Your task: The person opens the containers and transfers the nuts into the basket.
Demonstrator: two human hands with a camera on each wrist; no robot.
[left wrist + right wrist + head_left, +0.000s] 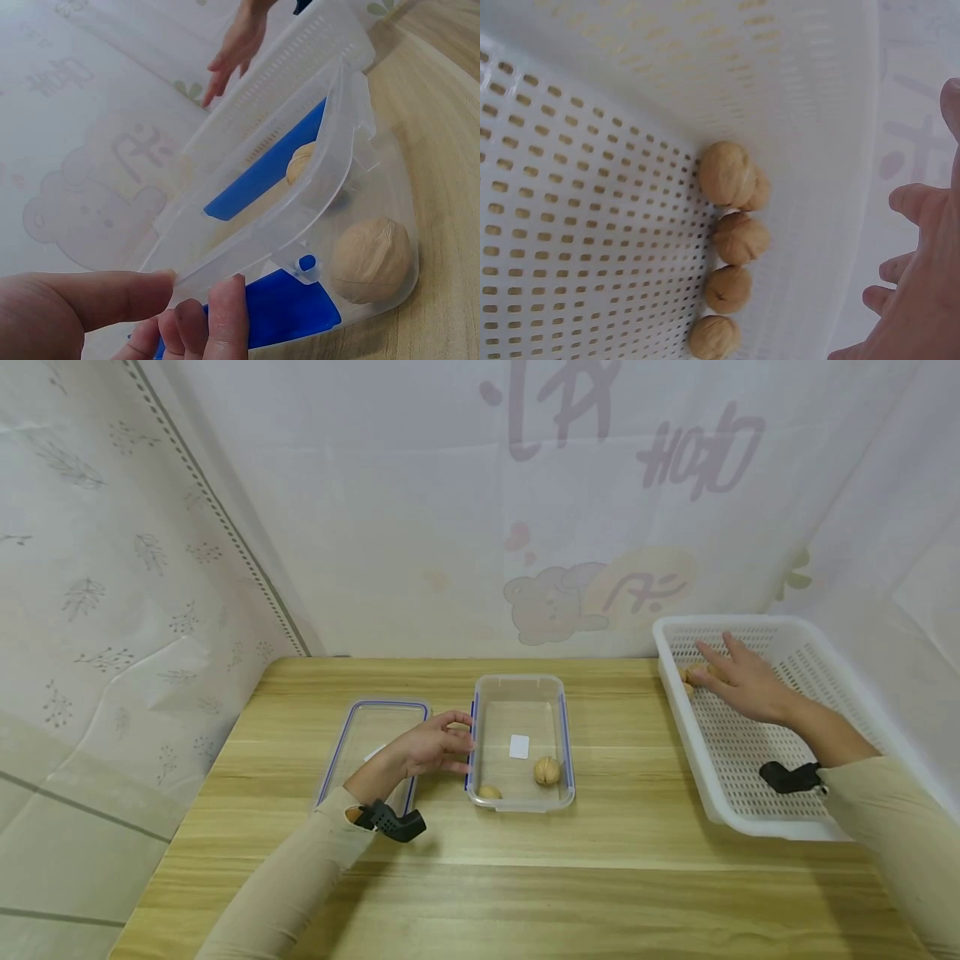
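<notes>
My left hand (pixel 435 745) is beside a clear plastic food container (pixel 522 685), its fingertips at the left wall. In the left wrist view the thumb (pixel 142 296) is at the rim, and loosely bent fingers overlap the blue latch (pixel 289 311). Two walnuts lie inside, one walnut (pixel 547 770) at the near right and another walnut (pixel 490 793) at the near left. My right hand (pixel 742 683) hovers with spread fingers over the left side of a white perforated basket (pixel 686 752). Below it, several walnuts (pixel 739 238) line the basket wall; the hand holds none.
The container's lid (pixel 352 735), clear with a blue seal, lies on the wooden table (pixel 495 885), partly under my left forearm. A small white label (pixel 519 747) shows at the container's bottom. A printed curtain (pixel 420 527) stands behind the table.
</notes>
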